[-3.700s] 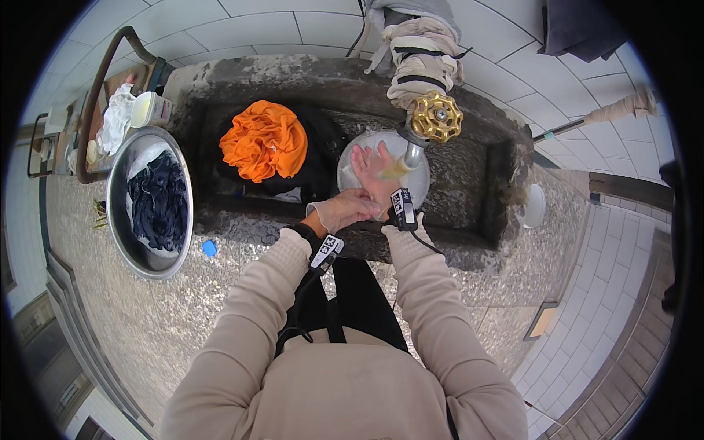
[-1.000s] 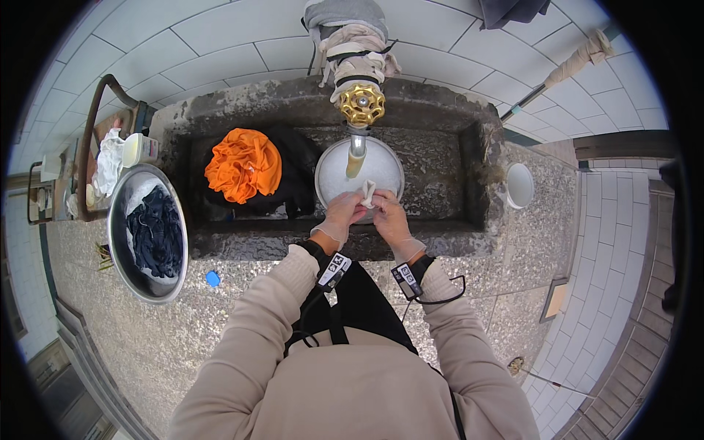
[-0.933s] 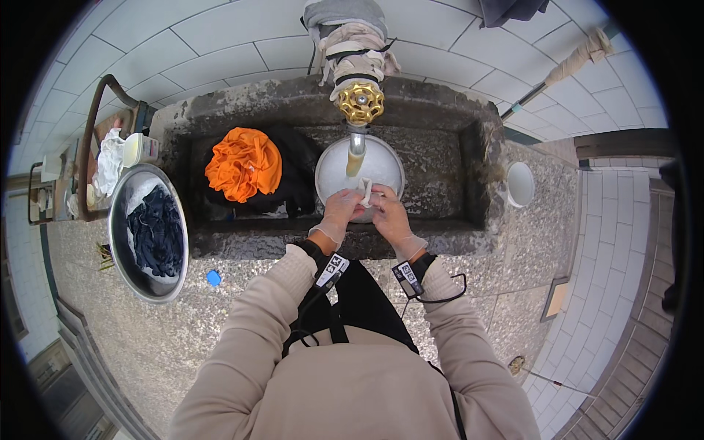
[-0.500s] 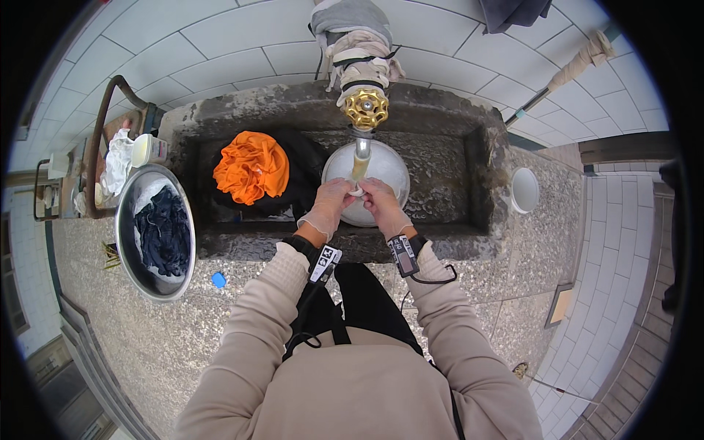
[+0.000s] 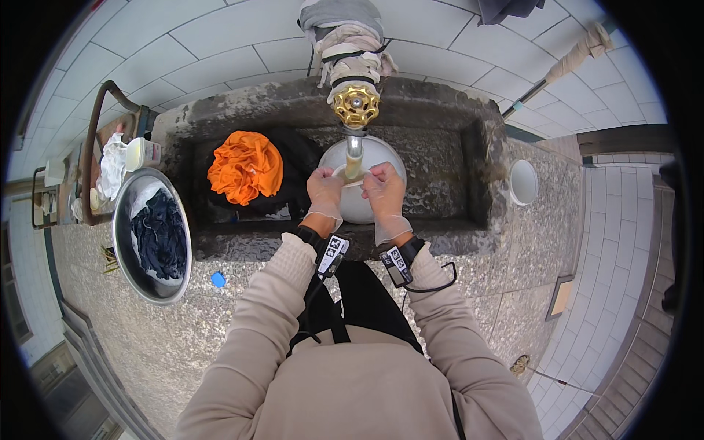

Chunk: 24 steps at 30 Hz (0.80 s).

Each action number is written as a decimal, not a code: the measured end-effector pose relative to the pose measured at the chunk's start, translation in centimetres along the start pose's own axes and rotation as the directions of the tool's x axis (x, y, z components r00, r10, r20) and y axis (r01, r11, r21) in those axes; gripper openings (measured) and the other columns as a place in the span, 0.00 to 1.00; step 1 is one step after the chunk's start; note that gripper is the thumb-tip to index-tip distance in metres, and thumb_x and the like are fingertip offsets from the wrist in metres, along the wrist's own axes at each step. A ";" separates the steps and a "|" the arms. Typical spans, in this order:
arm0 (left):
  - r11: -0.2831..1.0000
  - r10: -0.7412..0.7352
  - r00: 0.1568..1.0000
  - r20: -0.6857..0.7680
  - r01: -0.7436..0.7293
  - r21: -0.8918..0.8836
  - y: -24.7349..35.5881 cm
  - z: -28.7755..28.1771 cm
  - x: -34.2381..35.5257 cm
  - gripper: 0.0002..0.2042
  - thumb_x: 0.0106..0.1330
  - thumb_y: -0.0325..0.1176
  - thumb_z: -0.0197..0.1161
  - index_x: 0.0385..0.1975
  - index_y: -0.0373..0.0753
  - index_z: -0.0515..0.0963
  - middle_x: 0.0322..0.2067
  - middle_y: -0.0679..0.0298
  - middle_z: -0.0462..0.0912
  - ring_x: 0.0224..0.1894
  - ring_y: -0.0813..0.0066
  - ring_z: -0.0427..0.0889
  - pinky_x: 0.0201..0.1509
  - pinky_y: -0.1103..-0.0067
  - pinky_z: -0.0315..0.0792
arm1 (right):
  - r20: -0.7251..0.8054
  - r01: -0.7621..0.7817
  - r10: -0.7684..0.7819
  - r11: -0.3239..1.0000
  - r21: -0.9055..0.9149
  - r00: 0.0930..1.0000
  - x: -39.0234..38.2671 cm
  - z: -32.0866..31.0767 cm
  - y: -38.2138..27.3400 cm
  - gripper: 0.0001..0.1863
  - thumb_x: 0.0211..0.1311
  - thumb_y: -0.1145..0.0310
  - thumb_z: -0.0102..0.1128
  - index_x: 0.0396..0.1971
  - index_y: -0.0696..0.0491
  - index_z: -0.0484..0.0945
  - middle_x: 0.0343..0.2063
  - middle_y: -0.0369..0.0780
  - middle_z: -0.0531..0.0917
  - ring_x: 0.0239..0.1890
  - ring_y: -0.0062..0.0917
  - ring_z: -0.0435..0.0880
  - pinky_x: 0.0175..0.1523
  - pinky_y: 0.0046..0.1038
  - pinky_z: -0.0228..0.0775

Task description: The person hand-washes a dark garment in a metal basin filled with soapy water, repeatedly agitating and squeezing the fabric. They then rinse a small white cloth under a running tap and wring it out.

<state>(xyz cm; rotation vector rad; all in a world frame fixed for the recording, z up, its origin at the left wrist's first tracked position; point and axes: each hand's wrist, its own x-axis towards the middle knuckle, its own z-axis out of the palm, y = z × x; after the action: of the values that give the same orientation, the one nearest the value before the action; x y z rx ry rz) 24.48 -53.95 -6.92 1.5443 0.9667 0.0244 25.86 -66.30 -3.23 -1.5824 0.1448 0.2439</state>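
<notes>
The stone sink (image 5: 493,158) spans the view crosswise, long axis nine to three, its near rim passing under both wrists; within it, toward twelve from the person, the round pale basin (image 5: 358,209) sits beneath the tap; at nine o'clock of that basin lie the dark cloth (image 5: 299,172) and, on it, the bunched orange cloth (image 5: 246,167); at three o'clock, wet stone runs to the end wall; outside the sink, at about eight o'clock, stands the oval metal basin (image 5: 170,290) with dark clothes (image 5: 160,235) in it.

Over the round basin, the left hand (image 5: 323,192) and the right hand (image 5: 384,194), both in thin clear gloves, face each other a little apart; the metal spout (image 5: 354,150) comes down between them from twelve, below the brass handwheel (image 5: 356,106); neither hand looks clearly nearer to it.

Smallest is the pale strip (image 5: 353,185), strung from hand to hand just at the spout's yellowish tip, its long axis near nine to three; the fingers of each hand are closed narrowly, seeming to pinch one end; whether the strip passes behind, around or just under the tip, I cannot tell; toward six, the gap between the wrists opens over the basin's near edge.
</notes>
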 end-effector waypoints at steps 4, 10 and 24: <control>0.991 0.128 0.992 0.012 -0.127 -0.031 1.0 -0.4 -0.4 0.07 0.45 0.23 0.62 0.25 0.36 0.76 0.20 0.66 0.76 0.24 0.80 0.73 0.31 0.82 0.68 | -0.037 -0.076 0.077 0.996 0.039 0.996 0.4 -0.7 -0.3 0.04 0.51 0.80 0.51 0.28 0.60 0.69 0.17 0.38 0.75 0.15 0.18 0.73 0.19 0.19 0.66; 0.835 0.431 0.886 0.173 -0.464 0.294 2.2 -1.9 -0.2 0.05 0.49 0.26 0.61 0.25 0.36 0.77 0.22 0.61 0.77 0.24 0.73 0.75 0.33 0.80 0.70 | 0.196 -0.244 0.269 0.959 -0.143 0.943 1.6 -2.3 -1.0 0.08 0.48 0.77 0.52 0.30 0.60 0.75 0.16 0.39 0.77 0.14 0.19 0.74 0.19 0.20 0.66; 0.910 0.263 0.892 0.368 -0.356 0.213 2.1 -1.4 -1.0 0.09 0.52 0.26 0.62 0.33 0.32 0.75 0.27 0.64 0.76 0.30 0.77 0.75 0.36 0.82 0.70 | 0.324 0.107 0.095 0.825 -0.554 0.941 1.7 -2.0 0.2 0.11 0.48 0.64 0.55 0.21 0.57 0.76 0.20 0.46 0.78 0.24 0.36 0.77 0.31 0.33 0.67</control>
<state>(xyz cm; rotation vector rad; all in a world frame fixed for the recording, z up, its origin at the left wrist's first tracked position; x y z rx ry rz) 24.24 -53.13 -4.30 1.8784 0.4566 -0.1456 27.55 -68.23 -3.76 -2.1040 -0.2285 0.5948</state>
